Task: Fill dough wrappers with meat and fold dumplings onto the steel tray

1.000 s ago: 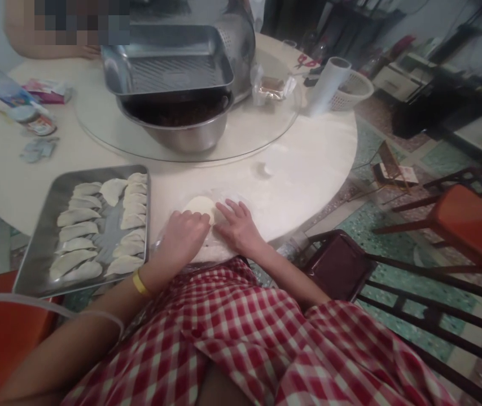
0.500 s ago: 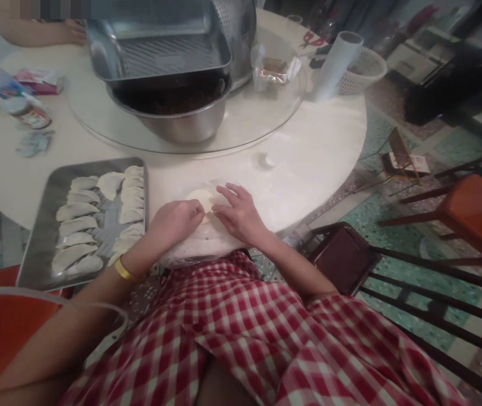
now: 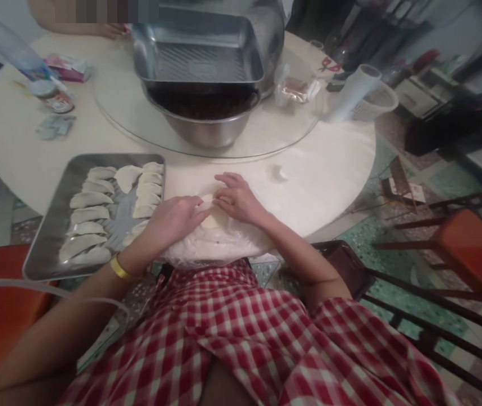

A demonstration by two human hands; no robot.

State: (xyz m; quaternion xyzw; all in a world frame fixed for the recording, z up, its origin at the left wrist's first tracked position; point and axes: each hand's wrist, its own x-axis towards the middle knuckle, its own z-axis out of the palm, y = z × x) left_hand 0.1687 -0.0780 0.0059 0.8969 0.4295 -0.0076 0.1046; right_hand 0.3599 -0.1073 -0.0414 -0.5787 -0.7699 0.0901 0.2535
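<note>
1. Your left hand and right hand pinch the dough wrapper between fingertips, on the table's near edge.
2. The dumpling tray lies at nine o'clock.

We see our left hand and right hand pinching a dough piece between them on the round table, just right of a tray of folded dumplings; beyond the dough stands a steel bowl.
</note>
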